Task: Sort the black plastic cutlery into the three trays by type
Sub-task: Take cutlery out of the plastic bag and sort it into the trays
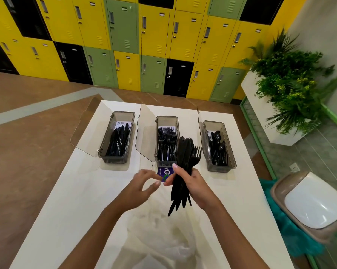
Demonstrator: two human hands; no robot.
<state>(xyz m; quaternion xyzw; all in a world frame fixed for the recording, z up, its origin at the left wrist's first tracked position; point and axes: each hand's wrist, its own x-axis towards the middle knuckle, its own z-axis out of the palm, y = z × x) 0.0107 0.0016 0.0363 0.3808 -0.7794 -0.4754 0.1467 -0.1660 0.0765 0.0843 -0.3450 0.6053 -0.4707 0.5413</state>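
Observation:
My right hand [192,183] grips a bundle of black plastic cutlery [183,167], knives and forks mixed, held upright over the white table [66,200]. My left hand [144,183] hovers just left of the bundle with fingers apart and curled, holding nothing. Three clear grey trays stand in a row beyond my hands. The left tray [105,152] holds knives, the middle tray [157,140] holds forks, and the right tray [231,160] holds spoons. Each tray's clear lid is swung open to its left.
A blue printed card [164,172] lies in front of the middle tray, partly behind my hands. A crumpled clear plastic bag [163,239] lies on the near table. A swing-lid bin [311,204] stands at the right; lockers and plants stand behind.

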